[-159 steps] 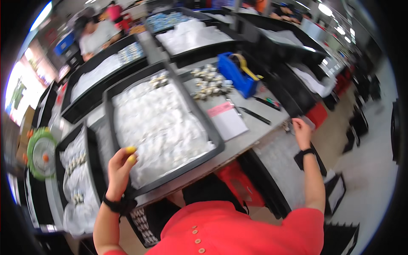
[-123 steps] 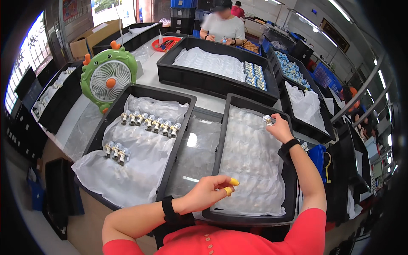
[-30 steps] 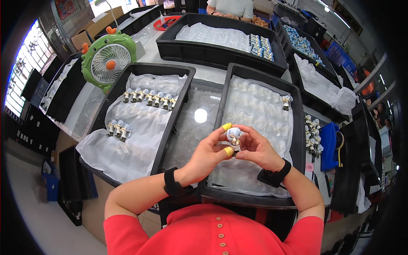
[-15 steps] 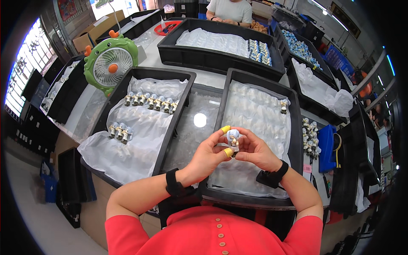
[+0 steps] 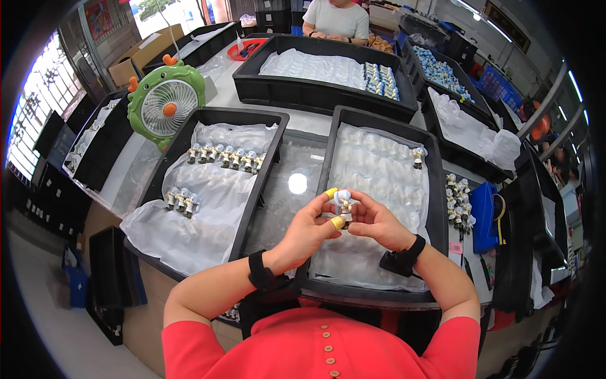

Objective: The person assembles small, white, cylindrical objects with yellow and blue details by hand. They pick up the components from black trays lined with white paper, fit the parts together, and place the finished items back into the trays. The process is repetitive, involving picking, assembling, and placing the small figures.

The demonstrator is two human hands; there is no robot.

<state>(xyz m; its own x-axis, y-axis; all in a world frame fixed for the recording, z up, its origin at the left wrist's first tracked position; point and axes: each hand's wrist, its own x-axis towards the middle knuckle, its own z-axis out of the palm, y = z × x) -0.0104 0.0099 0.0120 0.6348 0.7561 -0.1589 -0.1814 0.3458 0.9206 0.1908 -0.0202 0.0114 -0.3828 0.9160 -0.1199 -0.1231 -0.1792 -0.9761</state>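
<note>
Between my two hands is a small figurine (image 5: 344, 203) with pale blue hair and a white and gold outfit, held upright over the right black tray (image 5: 437, 208). My left hand (image 5: 313, 221), with yellow covers on thumb and index finger, grips it from the left side. My right hand (image 5: 377, 221) closes on it from the right, fingers curled behind. In the right tray, white sheeting covers bumpy rows, and one figurine (image 5: 418, 158) stands near the far right. The left black tray (image 5: 243, 218) holds a far row of several figurines (image 5: 224, 156) and a nearer short row (image 5: 183, 201).
A green fan (image 5: 167, 104) stands beyond the left tray. Another black tray (image 5: 322, 104) with figurines lies farther back, where a person (image 5: 336, 22) sits. More figurines (image 5: 459, 205) and a blue bin (image 5: 485, 218) are right of my tray. Wrapping sheets (image 5: 470, 126) fill a tray there.
The figurine has turned slightly between my fingers. Both hands stay together in nearly the same place, and the view has shifted a little.
</note>
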